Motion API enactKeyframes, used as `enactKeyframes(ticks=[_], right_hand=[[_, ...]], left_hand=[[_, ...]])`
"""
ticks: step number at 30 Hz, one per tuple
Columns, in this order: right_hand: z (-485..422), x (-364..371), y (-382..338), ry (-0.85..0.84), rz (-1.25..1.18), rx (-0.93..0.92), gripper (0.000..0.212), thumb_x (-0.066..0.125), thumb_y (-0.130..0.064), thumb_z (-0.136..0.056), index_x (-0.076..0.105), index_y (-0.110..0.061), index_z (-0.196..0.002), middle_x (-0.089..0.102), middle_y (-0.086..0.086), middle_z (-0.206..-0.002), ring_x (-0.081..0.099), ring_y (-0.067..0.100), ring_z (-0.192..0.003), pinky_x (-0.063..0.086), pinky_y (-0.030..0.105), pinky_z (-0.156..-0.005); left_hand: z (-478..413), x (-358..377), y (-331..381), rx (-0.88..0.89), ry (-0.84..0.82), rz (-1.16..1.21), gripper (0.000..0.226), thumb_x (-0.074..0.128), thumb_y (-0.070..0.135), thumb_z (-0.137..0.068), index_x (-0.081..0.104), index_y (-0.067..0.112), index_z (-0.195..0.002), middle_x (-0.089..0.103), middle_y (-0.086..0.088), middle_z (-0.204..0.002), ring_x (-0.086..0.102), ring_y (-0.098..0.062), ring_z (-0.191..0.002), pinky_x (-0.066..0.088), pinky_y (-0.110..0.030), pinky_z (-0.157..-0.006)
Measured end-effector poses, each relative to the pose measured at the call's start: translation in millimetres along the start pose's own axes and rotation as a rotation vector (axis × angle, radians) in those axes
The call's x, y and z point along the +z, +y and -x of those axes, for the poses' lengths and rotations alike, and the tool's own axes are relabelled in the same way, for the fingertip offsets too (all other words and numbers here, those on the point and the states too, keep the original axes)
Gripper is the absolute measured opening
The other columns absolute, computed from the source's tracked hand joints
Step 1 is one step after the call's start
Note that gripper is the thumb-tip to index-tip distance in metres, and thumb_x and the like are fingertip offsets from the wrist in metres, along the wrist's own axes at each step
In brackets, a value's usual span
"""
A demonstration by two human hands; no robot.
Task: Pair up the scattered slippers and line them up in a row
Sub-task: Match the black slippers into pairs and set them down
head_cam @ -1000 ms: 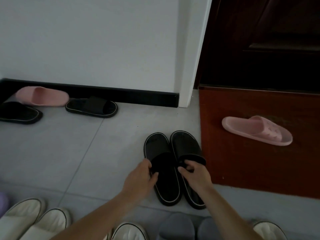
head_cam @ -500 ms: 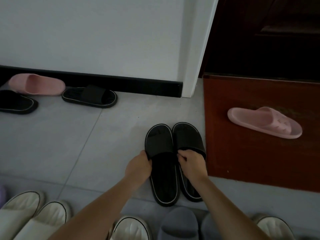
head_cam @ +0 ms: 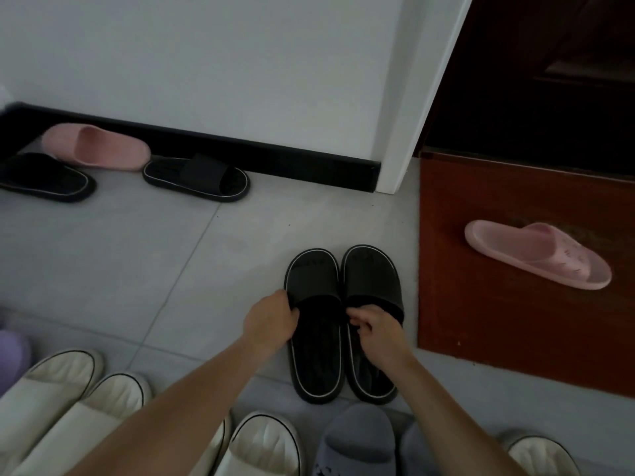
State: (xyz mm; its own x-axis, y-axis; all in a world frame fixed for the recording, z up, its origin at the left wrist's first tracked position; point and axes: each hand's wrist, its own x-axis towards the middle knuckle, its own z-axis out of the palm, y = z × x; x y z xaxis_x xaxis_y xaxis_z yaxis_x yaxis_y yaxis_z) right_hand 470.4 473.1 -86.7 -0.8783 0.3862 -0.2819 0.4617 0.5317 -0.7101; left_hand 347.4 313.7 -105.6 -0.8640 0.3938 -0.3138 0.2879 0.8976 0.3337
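Gripping the strap of the left black slipper with the left hand, fingers curled round the strap's outer near edge. Pinching the near edge of the strap of the right black slipper with the right hand, fingertips bent inward.

Set flat on the grey tiled floor, side by side and touching along the inner edges, toes pointing away toward the wall, just left of a red-brown mat.

On the mat, well apart from that pair: a pink slipper, lying crosswise with its toe to the right.

By the black skirting at far left: a second pink slipper, with a third black slipper just beside its right end and a fourth black slipper just in front of it.

Along the near edge, partly cut off: cream slippers at left and middle, a grey slipper just below the held pair, and something purple at the left edge, too cropped to tell.
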Motion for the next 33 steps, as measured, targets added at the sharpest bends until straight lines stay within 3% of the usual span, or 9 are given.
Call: enactKeyframes(ticks=[10, 15, 20, 24, 28, 33], right_hand=[[-2.8, 20.2, -27.2, -0.054, -0.01, -0.084, 0.044, 0.039, 0.01, -0.089, 0.061, -0.007, -0.123, 0.059, 0.01, -0.126, 0.059, 0.02, -0.109, 0.035, 0.012, -0.095], [8.5, 47.1, -65.8, -0.238, 0.088, -0.19, 0.044, 0.04, 0.002, -0.093, 0.055, -0.016, -0.131, 0.046, 0.004, -0.143, 0.044, 0.017, -0.131, 0.02, 0.008, -0.104], [7.9, 64.9, -88.3, -0.229, 0.128, -0.144, 0.042, 0.045, -0.008, -0.095, 0.049, -0.017, -0.135, 0.044, 0.005, -0.143, 0.043, 0.017, -0.131, 0.025, 0.015, -0.104], [14.3, 74.3, -116.3, -0.279, 0.151, -0.085, 0.047, 0.048, -0.015, -0.094, 0.041, -0.021, -0.141, 0.043, 0.005, -0.144, 0.047, 0.017, -0.124, 0.032, 0.017, -0.1], [9.3, 87.6, -138.5, -0.329, 0.165, -0.106, 0.051, 0.049, -0.022, -0.096, 0.033, -0.023, -0.144, 0.033, 0.004, -0.148, 0.042, 0.018, -0.13, 0.032, 0.024, -0.109], [7.3, 104.3, -145.4, -0.333, 0.191, -0.142, 0.053, 0.05, -0.025, -0.095, 0.031, -0.026, -0.145, 0.032, 0.001, -0.148, 0.04, 0.016, -0.131, 0.032, 0.025, -0.11]], left_hand=[[4.9, -19.3, -27.1, -0.056, 0.05, 0.034, 0.026, 0.045, 0.025, -0.092, 0.051, 0.003, -0.104, 0.062, -0.021, -0.11, 0.058, -0.038, -0.103, 0.045, -0.038, -0.079], [15.2, -54.1, -62.4, -0.132, 0.115, 0.127, 0.027, 0.045, 0.024, -0.093, 0.05, 0.002, -0.107, 0.061, -0.021, -0.111, 0.059, -0.037, -0.102, 0.046, -0.038, -0.08], [27.4, -92.5, -107.8, -0.191, 0.17, 0.157, 0.028, 0.045, 0.022, -0.093, 0.05, 0.001, -0.112, 0.061, -0.022, -0.115, 0.058, -0.038, -0.106, 0.045, -0.039, -0.083], [49.4, -115.5, -148.0, -0.206, 0.141, 0.108, 0.024, 0.044, 0.024, -0.093, 0.05, 0.006, -0.108, 0.062, -0.016, -0.11, 0.06, -0.034, -0.101, 0.043, -0.034, -0.075], [64.2, -115.5, -173.9, -0.297, 0.162, 0.13, 0.023, 0.043, 0.023, -0.093, 0.05, 0.007, -0.108, 0.063, -0.015, -0.111, 0.06, -0.034, -0.102, 0.039, -0.032, -0.072], [51.0, -121.7, -184.1, -0.298, 0.153, 0.138, 0.025, 0.045, 0.022, -0.093, 0.049, 0.005, -0.111, 0.063, -0.017, -0.113, 0.059, -0.036, -0.105, 0.043, -0.035, -0.079]])
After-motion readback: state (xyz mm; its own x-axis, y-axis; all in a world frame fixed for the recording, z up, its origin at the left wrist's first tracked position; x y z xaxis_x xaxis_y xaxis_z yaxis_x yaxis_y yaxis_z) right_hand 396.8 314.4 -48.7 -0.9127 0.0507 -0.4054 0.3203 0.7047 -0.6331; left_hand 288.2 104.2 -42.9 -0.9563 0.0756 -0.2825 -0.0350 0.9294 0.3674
